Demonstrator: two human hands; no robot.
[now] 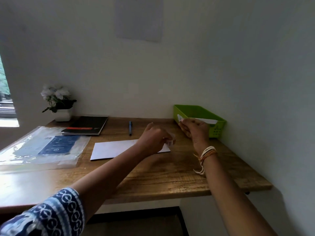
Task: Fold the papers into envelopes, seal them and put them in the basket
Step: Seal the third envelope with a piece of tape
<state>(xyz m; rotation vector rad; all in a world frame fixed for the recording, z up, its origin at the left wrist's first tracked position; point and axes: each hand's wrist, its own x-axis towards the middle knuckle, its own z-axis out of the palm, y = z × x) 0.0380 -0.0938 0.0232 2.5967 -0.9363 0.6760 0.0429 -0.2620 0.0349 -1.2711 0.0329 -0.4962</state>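
A green plastic basket (216,129) stands at the table's far right corner against the wall. My right hand (196,129) holds a folded white envelope (206,120) flat over the basket's near rim, pinched by its left end. A white sheet of paper (115,149) lies flat on the wooden table (170,174) in the middle. My left hand (156,139) hovers over the sheet's right end, fingers curled round a small whitish object (171,142) that is too blurred to name.
A blue pen (130,128) lies behind the sheet. A black notebook (87,125) and a clear plastic sleeve with a blue print (42,148) lie at the left. A white pot of white flowers (58,103) stands at the back left corner.
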